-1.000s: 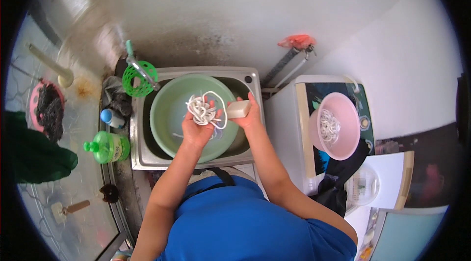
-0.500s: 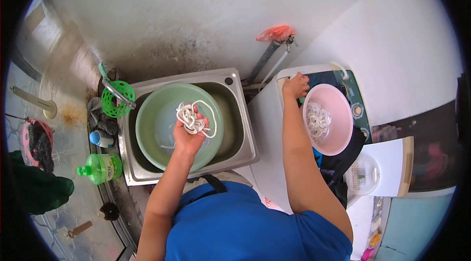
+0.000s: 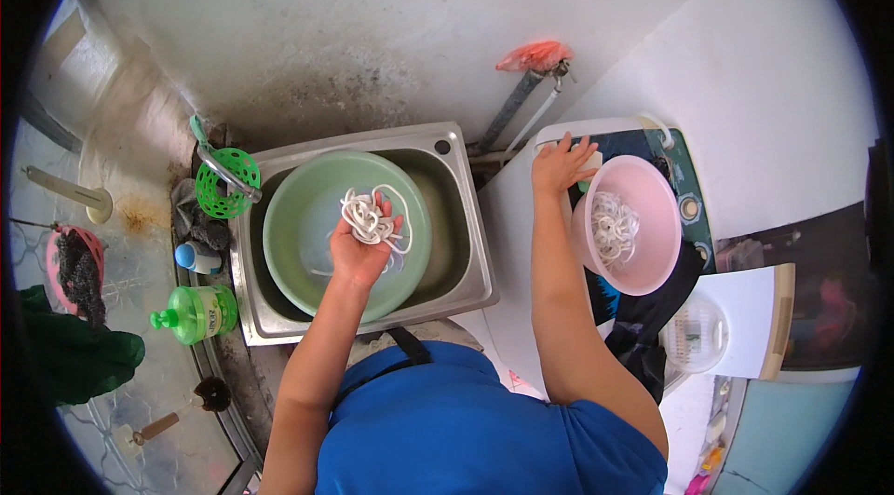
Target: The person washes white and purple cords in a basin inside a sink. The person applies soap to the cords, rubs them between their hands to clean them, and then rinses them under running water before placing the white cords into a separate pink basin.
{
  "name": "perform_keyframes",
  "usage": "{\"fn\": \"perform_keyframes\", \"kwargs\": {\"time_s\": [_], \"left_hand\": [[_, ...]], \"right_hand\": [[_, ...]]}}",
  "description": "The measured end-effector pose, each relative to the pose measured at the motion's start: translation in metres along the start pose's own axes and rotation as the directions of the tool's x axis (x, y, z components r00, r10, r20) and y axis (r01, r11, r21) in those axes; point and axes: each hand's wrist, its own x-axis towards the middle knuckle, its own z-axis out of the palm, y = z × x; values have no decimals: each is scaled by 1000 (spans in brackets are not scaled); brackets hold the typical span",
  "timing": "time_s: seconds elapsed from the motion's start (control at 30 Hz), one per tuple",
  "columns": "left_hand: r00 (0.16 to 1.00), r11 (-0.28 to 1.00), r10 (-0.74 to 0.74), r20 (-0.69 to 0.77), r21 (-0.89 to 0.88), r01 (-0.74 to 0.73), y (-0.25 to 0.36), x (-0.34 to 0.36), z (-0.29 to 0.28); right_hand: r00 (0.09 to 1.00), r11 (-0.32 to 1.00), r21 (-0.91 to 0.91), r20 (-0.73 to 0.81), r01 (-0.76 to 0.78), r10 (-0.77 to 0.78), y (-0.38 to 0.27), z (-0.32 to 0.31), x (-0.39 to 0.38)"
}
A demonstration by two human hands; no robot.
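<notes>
My left hand [image 3: 358, 255] is palm up over the green basin [image 3: 284, 262], fingers curled around a loose bundle of white cord [image 3: 365, 217]. One loop of the cord hangs beyond the fingertips. The basin stands in a steel sink [image 3: 477, 257]; inside it are cloudy water and some white strands. My right hand [image 3: 562, 169] rests with fingers apart at the edge of a white washing machine's top [image 3: 510, 244]. Beside those fingers lies a small pale-green object, partly hidden, of a kind I cannot make out. To its right, a pink basin [image 3: 659, 248] holds more white cord [image 3: 615, 230].
Left of the sink are a green pump bottle [image 3: 196, 313], a blue-capped bottle [image 3: 197, 258], a grey cloth [image 3: 197, 216] and a green mesh basket [image 3: 225, 188] by the tap. Black cloth [image 3: 652, 318] and a clear plastic basket [image 3: 694, 337] lie below the pink basin.
My right hand's fingers have straightened and spread, and the pale-green object now shows beside them. My left hand still holds the cord over the basin. The whole view has shifted slightly.
</notes>
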Motion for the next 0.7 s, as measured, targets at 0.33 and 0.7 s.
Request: {"fn": "perform_keyframes", "kwargs": {"time_s": [0.33,0.7], "left_hand": [[1000,1000,3,-17,-17,-4,8,3,-6],[989,988,103,102,104,-114,12,1,-20]], "right_hand": [[956,821,507,-24,264,-293,-32,-29,-55],[538,-43,630,623,-775,-568,-199,-136,-190]]}}
